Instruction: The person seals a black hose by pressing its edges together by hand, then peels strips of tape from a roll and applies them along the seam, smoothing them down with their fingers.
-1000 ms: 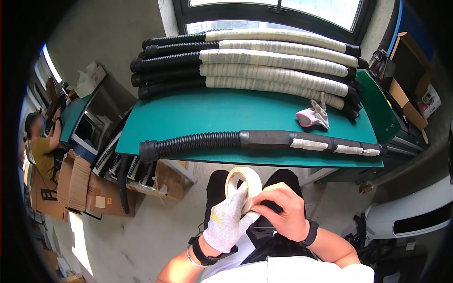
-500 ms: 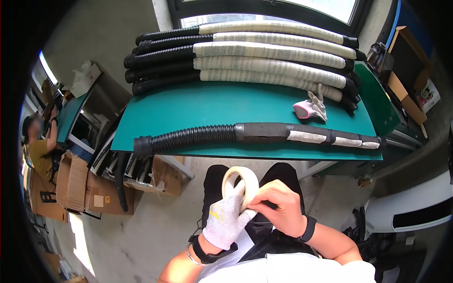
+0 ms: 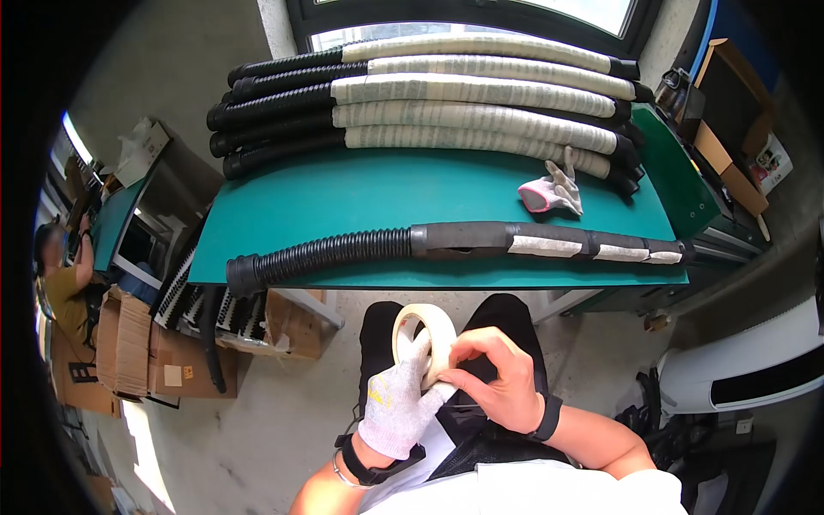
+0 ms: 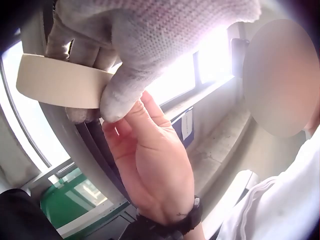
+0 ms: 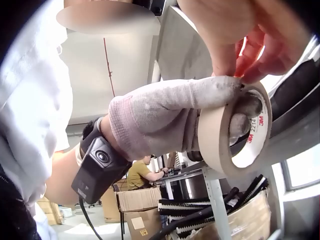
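My left hand (image 3: 395, 408), in a pale knit glove, holds a cream roll of masking tape (image 5: 215, 137) with fingers through its core and the thumb on its outer face. The print 3M shows inside the core in the right wrist view. At the roll's edge, close by the gloved thumb tip, my bare right hand (image 3: 506, 386) pinches the tape between thumb and finger. Beyond both hands, a black corrugated hose (image 3: 330, 251) lies along the table's near edge. Its right half has a dark sleeve (image 3: 468, 235) with pale strips on it.
Several hoses with pale wrapping (image 3: 472, 90) lie side by side at the back of the green table (image 3: 283, 193). A loose glove (image 3: 554, 193) rests towards the right. Cardboard boxes (image 3: 193, 356) stand at lower left, near a seated person (image 3: 69, 287).
The head view has shifted, so the table and hoses appear further left and slightly higher. Both hands keep their hold at the tape roll, with little movement of the fingers.
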### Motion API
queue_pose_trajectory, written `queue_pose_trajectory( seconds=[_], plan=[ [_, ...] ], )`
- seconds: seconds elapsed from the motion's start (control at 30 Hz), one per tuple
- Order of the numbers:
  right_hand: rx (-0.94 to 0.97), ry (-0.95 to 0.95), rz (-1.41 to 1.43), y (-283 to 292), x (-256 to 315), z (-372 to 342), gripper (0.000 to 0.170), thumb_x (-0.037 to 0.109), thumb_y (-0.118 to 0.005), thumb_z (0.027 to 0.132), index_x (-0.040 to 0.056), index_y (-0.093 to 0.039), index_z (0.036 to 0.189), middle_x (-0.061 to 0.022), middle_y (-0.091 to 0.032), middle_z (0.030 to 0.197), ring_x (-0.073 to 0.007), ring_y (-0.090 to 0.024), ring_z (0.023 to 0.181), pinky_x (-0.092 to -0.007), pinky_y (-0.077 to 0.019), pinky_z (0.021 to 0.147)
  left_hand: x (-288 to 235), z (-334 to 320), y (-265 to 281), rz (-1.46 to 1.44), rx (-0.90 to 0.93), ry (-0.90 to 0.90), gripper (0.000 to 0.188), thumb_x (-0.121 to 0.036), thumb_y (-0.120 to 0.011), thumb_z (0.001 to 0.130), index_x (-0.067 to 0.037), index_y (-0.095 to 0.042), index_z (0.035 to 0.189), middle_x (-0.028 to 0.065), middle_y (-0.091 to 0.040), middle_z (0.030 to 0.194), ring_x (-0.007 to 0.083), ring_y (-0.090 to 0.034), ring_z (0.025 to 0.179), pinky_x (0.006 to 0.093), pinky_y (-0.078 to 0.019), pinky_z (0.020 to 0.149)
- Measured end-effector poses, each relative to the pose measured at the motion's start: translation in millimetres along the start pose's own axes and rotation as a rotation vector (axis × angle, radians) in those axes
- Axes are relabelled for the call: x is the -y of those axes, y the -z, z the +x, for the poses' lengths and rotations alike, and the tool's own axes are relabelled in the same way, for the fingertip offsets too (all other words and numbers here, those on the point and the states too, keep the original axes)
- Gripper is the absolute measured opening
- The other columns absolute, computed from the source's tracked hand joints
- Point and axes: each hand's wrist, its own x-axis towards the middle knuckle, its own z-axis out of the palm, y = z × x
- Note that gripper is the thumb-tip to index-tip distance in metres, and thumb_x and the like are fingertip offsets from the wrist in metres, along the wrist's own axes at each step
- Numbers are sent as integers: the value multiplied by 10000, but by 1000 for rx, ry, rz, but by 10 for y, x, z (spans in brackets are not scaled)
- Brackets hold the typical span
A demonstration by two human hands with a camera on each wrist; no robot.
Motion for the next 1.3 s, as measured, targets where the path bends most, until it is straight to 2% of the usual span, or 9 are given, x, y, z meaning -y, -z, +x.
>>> queue_pose_trajectory(
  seconds=[0.2, 0.3, 0.37, 0.5, 0.6, 0.73, 1.03, 1.23, 1.3],
  plan=[
    [-3, 31, -17, 18, 40, 44, 261, 22, -901, 755, 48, -761, 973, -89, -739, 969, -215, -724, 853, -323, -583, 754, -57, 21, 33, 35, 16, -3, 725, -170, -824, 867, -62, -506, 1509, 227, -760, 1037, 383, -770, 952, 385, -605, 803],
    [12, 29, 8, 4, 7, 37, 241, 18, -894, 761, 43, -759, 959, -87, -742, 936, -225, -723, 845, -326, -580, 750, 48, -4, -28, 16, 2, -50, 791, -168, -828, 842, -97, -452, 1534, 219, -741, 1007, 419, -742, 889, 455, -598, 752],
    [32, 42, 13, -13, -52, 21, 258, 0, -907, 741, 36, -764, 954, -93, -743, 933, -210, -728, 831, -315, -582, 747, 76, -22, -40, 31, -4, -63, 796, -168, -828, 842, -95, -448, 1537, 218, -739, 1002, 419, -741, 881, 456, -598, 747],
    [110, 22, -2, 45, -47, 28, 244, -4, -897, 756, 31, -752, 950, -91, -735, 924, -205, -724, 819, -319, -581, 731, 62, -41, -16, 40, 12, -59, 792, -174, -832, 841, -92, -451, 1531, 218, -737, 995, 416, -742, 877, 457, -597, 740],
    [45, -80, 91, 29, 51, 52, 232, 6, -881, 777, 37, -742, 961, -95, -723, 938, -220, -717, 816, -332, -581, 730, 7, -18, -1, 64, 21, -61, 773, -187, -831, 851, -93, -458, 1522, 219, -735, 997, 417, -742, 882, 458, -597, 741],
    [109, 189, -144, 127, -78, 111, 247, 29, -864, 783, 47, -735, 994, -87, -704, 949, -258, -690, 844, -349, -564, 729, -56, -5, 11, 93, 74, -20, 746, -230, -820, 870, -101, -465, 1514, 218, -732, 1000, 425, -737, 888, 465, -595, 739],
    [304, 146, -171, 179, -48, 101, 175, 38, -763, 880, 56, -641, 1004, -105, -640, 993, -316, -606, 862, -390, -511, 764, 34, -66, 4, 71, 131, -23, 693, -294, -804, 894, -105, -515, 1495, 218, -733, 1021, 420, -737, 893, 452, -599, 750],
    [189, -25, -35, 254, 145, 43, 321, 79, -822, 846, 37, -661, 1120, -110, -656, 1051, -310, -639, 923, -400, -539, 814, 20, -90, -16, -60, 117, 5, 681, -302, -807, 900, -103, -530, 1490, 219, -738, 1021, 410, -746, 909, 439, -602, 762],
    [208, 83, -109, 238, 37, 33, 340, 87, -844, 826, 58, -686, 1125, -104, -670, 1057, -300, -651, 930, -400, -550, 817, 46, -110, -44, -37, 115, 6, 686, -302, -807, 900, -102, -524, 1492, 218, -739, 1021, 411, -747, 913, 437, -603, 763]
  ],
)
